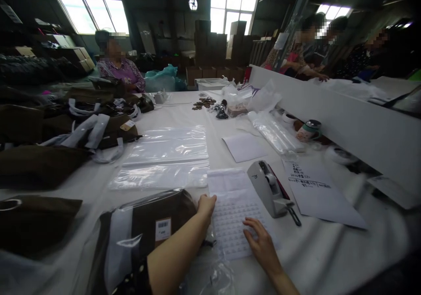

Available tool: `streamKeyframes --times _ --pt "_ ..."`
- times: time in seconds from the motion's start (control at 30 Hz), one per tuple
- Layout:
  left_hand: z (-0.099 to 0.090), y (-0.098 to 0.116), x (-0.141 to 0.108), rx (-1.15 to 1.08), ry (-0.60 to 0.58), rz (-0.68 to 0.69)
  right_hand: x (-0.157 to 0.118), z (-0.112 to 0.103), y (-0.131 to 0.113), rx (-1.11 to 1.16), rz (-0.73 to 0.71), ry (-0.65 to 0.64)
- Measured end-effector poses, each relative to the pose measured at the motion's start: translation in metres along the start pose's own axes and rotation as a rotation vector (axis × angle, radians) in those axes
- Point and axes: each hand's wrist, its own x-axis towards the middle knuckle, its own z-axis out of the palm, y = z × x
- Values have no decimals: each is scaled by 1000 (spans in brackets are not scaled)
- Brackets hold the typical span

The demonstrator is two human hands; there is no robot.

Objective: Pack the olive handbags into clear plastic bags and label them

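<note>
My left hand (206,206) is closed, with its fingertips at the left edge of a sheet of small printed labels (232,214). What it pinches, if anything, is hidden. Under my left forearm lies a dark brown handbag (148,218) in a clear plastic bag, with a white barcode tag (163,229) showing. My right hand (261,242) rests low over the right side of the label sheet, thumb and fingers apart, holding nothing. Just beyond it stands a white tape dispenser (263,185). Flat clear plastic bags (171,157) lie ahead of my left hand.
Brown handbags (42,163) with wrapped handles crowd the left. To the right are a handwritten sheet (319,194), rolled plastic (276,133), a mug (308,130) and a white partition (329,106). Small brown pieces (203,103) lie farther back. One person sits opposite; others work beyond the partition.
</note>
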Motion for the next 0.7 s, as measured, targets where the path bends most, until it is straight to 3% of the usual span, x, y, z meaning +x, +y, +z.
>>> streamKeyframes --times 0.17,0.4,0.7 --pt "3 -3 12 76 -15 6 34 8 -8 53 -22 -19" --pt "-2 -3 17 140 8 207 82 34 -27 -48 -118 -12" --pt "9 -8 18 -41 -154 149 93 39 -37 -180 -203 -31"
